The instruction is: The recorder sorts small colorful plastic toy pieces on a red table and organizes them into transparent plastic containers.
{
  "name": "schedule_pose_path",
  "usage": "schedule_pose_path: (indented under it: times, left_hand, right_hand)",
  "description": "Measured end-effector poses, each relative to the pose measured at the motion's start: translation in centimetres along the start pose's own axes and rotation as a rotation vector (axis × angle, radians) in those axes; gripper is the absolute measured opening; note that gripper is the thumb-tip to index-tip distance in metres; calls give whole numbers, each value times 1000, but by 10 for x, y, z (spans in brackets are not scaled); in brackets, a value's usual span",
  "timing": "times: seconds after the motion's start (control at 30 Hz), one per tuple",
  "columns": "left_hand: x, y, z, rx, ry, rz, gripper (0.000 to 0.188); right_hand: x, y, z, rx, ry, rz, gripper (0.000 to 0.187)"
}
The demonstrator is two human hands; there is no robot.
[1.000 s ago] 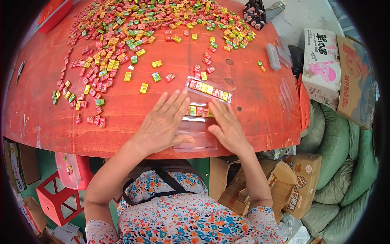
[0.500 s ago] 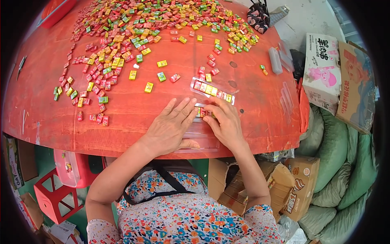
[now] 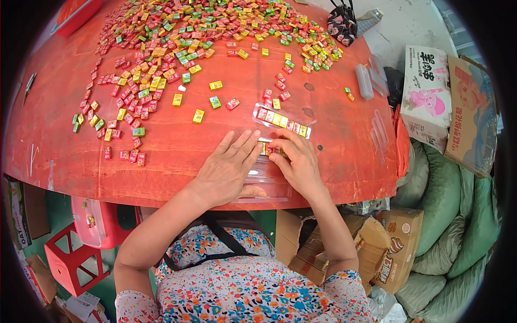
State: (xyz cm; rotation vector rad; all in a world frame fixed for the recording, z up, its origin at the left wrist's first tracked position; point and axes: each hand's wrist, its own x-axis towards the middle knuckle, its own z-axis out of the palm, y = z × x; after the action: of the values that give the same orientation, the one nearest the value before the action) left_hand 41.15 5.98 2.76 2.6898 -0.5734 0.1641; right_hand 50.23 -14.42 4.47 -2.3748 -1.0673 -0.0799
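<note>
On the red table, both hands press a clear candy tray.

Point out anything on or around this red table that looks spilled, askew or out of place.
Nothing looks damaged. The small wrapped candies lie in a loose scattered heap across the far part of the red table, with strays trailing toward the near edge. The filled clear tray sits slightly askew, beyond the left hand and right hand.

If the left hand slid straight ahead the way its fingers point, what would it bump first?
Probably the clear tray lid with a row of candies, lying up and to the right of the left hand. Its fingers point that way, though the exact line is hard to judge.
</note>
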Motion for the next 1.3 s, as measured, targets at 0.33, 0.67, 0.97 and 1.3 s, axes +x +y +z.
schedule_pose_path:
  times: [0.33, 0.67, 0.97, 1.3]
  left_hand:
    - [-7, -6, 2, -133, 79, -46, 119]
    - [-10, -8, 6, -107, 102, -50, 115]
    - [-10, -6, 8, -124, 53, -77, 118]
    - [-9, -3, 10, -61, 137, -62, 116]
  right_hand:
    - [13, -16, 2, 12, 41, -83, 28]
    - [21, -17, 13, 9, 34, -162, 25]
    - [25, -19, 10, 111, -66, -52, 24]
    - [23, -18, 9, 115, -68, -22, 21]
